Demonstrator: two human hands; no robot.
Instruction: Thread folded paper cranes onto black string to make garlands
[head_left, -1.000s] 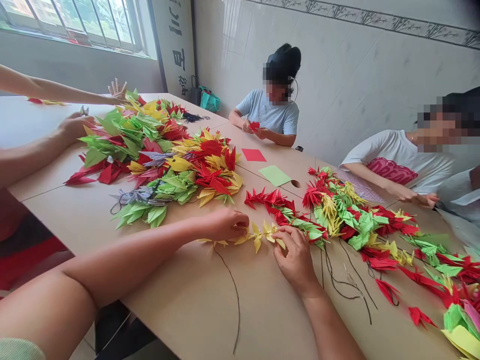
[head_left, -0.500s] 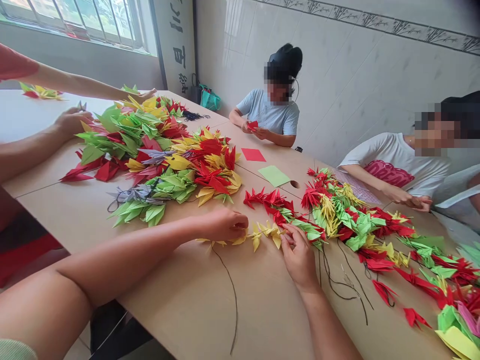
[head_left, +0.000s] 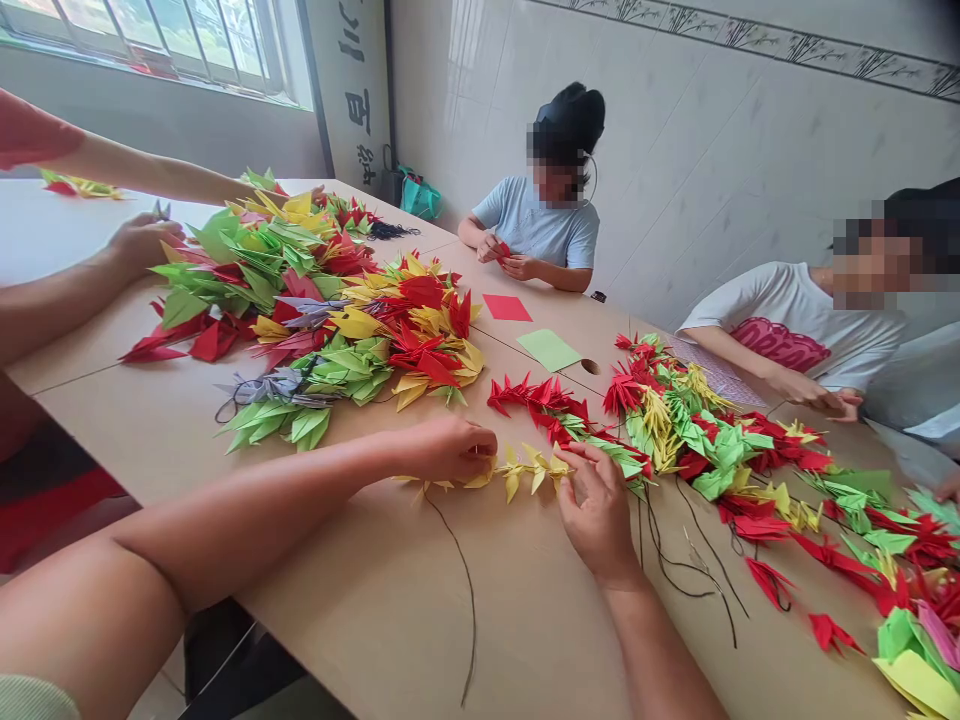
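Lying lengthwise from left to right on the table, the yellow paper strand bridges both hands, the left hand's fingers pinching it, the right hand's fingers gripping its right end.

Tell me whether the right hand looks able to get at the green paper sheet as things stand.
Probably yes: the right hand would have to reach over the red-and-green folded-paper strand between them, but nothing visible covers the green paper sheet. It is at the yellow folded pieces now.
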